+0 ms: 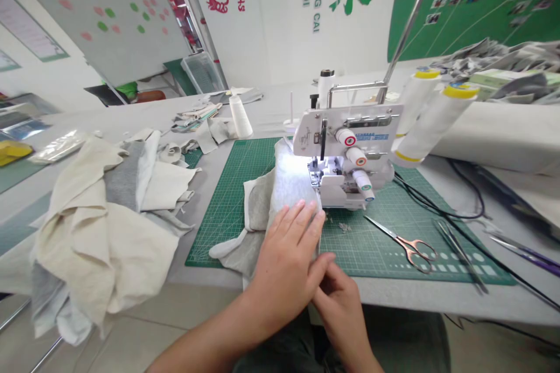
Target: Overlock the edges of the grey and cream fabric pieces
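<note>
A white overlock sewing machine point(345, 145) stands on a green cutting mat point(394, 227) with its lamp lit. A grey fabric piece point(284, 192) runs from under its presser foot toward me. My left hand point(286, 262) lies flat on this fabric with fingers stretched out, pressing it just in front of the machine. Below it at the table edge, my right hand point(341, 303) has its fingers curled on the fabric's near edge, partly hidden by the left hand.
Copper-handled scissors point(405, 242) and tweezers point(459, 250) lie on the mat right of my hands. Two large thread cones point(433, 122) sit beside the machine. A heap of cream and grey cloth point(109, 215) fills the left. Black cables point(441, 204) run right.
</note>
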`<move>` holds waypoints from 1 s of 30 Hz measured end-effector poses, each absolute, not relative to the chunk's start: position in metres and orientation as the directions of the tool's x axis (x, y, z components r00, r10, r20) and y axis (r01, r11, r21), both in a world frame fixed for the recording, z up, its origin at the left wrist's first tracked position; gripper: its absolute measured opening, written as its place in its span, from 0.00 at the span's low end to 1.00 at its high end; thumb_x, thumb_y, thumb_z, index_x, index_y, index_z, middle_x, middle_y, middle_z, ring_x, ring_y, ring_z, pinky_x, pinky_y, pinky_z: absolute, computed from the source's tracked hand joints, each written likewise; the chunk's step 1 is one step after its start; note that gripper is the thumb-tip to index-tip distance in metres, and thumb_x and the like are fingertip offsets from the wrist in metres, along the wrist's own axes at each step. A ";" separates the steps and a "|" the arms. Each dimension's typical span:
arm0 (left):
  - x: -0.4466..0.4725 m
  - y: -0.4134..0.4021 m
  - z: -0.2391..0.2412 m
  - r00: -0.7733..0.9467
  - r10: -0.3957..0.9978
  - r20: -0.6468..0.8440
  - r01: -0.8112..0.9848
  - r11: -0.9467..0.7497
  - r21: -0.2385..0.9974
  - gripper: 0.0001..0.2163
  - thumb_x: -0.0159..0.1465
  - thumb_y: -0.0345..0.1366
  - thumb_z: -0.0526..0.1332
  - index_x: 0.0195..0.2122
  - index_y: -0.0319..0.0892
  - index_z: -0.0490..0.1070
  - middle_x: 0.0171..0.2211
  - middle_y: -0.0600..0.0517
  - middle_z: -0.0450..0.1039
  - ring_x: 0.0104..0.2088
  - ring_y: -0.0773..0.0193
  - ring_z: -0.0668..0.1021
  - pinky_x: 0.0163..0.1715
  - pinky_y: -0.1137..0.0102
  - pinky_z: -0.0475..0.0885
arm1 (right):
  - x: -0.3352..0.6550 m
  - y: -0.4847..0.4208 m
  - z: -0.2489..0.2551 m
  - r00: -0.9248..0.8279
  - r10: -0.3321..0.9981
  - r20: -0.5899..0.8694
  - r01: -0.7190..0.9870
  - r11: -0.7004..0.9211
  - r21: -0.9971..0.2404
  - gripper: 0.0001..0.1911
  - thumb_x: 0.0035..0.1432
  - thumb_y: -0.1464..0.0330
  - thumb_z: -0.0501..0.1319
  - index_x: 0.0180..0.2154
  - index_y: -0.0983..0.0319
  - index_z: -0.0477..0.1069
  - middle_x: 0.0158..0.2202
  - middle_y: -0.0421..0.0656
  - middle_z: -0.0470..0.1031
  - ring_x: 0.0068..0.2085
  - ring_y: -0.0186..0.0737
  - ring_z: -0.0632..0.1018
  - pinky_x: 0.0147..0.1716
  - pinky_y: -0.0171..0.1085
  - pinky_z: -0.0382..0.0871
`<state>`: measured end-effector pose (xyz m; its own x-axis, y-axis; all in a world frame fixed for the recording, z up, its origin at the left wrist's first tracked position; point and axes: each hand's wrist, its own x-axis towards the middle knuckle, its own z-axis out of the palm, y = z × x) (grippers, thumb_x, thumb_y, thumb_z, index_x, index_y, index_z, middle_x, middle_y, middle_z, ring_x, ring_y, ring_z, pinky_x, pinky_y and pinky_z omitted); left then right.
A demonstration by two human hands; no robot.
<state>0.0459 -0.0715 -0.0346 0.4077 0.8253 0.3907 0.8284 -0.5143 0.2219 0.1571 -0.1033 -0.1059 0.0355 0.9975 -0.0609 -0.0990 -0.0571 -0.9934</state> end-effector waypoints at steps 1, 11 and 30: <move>0.046 -0.071 -0.035 0.405 0.829 0.386 0.831 -0.510 0.223 0.25 0.68 0.39 0.58 0.65 0.39 0.58 0.67 0.47 0.58 0.68 0.55 0.58 0.68 0.55 0.53 | 0.156 -0.103 -0.106 0.050 0.996 -0.070 -0.107 -0.064 -0.992 0.14 0.49 0.62 0.69 0.23 0.63 0.69 0.23 0.39 0.70 0.27 0.36 0.68 0.26 0.32 0.65; 0.046 -0.059 -0.034 0.400 0.837 0.374 0.836 -0.500 0.226 0.25 0.68 0.39 0.59 0.65 0.41 0.59 0.68 0.47 0.57 0.68 0.55 0.57 0.68 0.54 0.51 | 0.154 -0.103 -0.101 0.034 0.994 -0.107 -0.363 -0.088 -0.928 0.12 0.56 0.61 0.67 0.32 0.60 0.68 0.24 0.35 0.67 0.26 0.32 0.67 0.26 0.29 0.65; 0.037 -0.050 -0.027 0.416 0.828 0.376 0.840 -0.508 0.190 0.27 0.65 0.43 0.63 0.63 0.43 0.62 0.66 0.45 0.60 0.67 0.49 0.59 0.67 0.47 0.50 | 0.162 -0.104 -0.104 -0.072 0.997 0.023 -0.021 0.022 -1.000 0.10 0.60 0.64 0.60 0.29 0.62 0.75 0.27 0.42 0.76 0.29 0.40 0.75 0.30 0.35 0.68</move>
<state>0.0374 -0.0502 -0.0273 0.4159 0.8281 0.3759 0.8401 -0.5082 0.1899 0.1617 -0.1039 -0.1039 -0.0719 0.9971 0.0230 -0.0210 0.0216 -0.9995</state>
